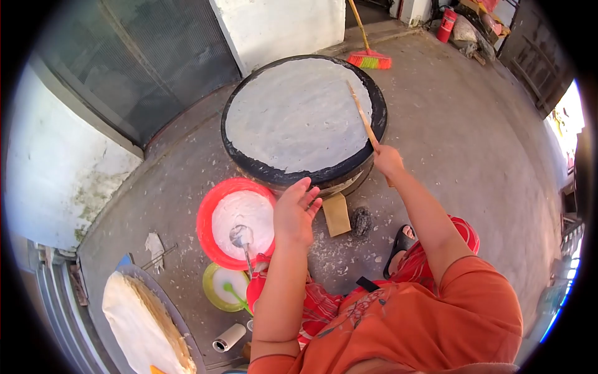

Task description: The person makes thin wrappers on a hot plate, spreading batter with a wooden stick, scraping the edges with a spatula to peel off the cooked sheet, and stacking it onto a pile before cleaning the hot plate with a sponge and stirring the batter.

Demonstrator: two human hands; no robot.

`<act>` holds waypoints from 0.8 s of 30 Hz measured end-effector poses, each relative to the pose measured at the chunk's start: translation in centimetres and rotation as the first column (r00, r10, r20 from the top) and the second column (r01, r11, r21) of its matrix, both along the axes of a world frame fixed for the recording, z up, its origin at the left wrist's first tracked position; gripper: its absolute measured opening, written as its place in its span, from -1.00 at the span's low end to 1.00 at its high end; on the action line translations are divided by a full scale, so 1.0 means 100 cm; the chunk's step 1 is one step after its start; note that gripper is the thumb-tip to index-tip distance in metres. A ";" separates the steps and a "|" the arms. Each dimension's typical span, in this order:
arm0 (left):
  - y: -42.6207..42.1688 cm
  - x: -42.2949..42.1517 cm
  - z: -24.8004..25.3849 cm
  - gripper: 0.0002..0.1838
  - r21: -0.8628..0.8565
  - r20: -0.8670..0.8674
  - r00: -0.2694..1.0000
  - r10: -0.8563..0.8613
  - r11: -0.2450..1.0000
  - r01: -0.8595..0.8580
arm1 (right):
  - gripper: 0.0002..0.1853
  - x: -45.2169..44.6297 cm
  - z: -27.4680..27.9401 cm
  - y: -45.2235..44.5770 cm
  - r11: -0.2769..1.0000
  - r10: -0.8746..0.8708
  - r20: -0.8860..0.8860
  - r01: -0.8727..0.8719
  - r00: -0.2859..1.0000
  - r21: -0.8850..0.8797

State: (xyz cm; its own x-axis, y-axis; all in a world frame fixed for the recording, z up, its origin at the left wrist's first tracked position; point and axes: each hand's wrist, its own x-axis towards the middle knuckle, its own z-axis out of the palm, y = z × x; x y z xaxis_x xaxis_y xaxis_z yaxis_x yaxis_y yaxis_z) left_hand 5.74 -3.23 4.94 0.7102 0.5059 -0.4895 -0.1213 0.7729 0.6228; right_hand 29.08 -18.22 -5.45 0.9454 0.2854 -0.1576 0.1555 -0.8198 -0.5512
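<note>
A large round black griddle (pixel 380 103) stands in front of me, its top covered by a thin, pale sheet of batter (pixel 293 115). My right hand (pixel 389 163) is wrapped around a long wooden spatula (pixel 362 115), whose blade lies over the right part of the sheet. Near the griddle's front rim, my left hand (pixel 296 215) is raised with fingers apart and holds nothing. Below and left of that hand sits a red basin (pixel 208 218) of white batter (pixel 240 215), with a metal ladle (pixel 242 237) resting in it.
A green bowl (pixel 215 296) with a green spoon (pixel 233 292) stands by the basin. At lower left, a tray (pixel 168 293) bears a stack of flat pancakes (pixel 140 321). A broom (pixel 369 57) leans behind the griddle. Cardboard (pixel 336 215) and a dark scrubber (pixel 360 221) lie before it.
</note>
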 end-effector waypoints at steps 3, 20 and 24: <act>0.000 0.000 0.004 -0.73 0.016 -0.023 1.000 -0.004 1.000 0.005 | -0.67 -0.004 -0.018 -0.006 0.994 0.108 0.140 -0.105 0.984 -0.025; -0.009 -0.001 0.000 -0.74 -0.006 0.002 0.999 -0.053 0.999 0.053 | -0.58 -0.102 -0.004 -0.045 0.792 0.266 -0.509 0.115 0.819 0.599; -0.007 -0.005 -0.003 -0.78 -0.006 0.006 0.998 -0.057 0.998 0.057 | -0.60 -0.108 0.002 -0.049 0.809 0.266 -0.529 0.112 0.806 0.577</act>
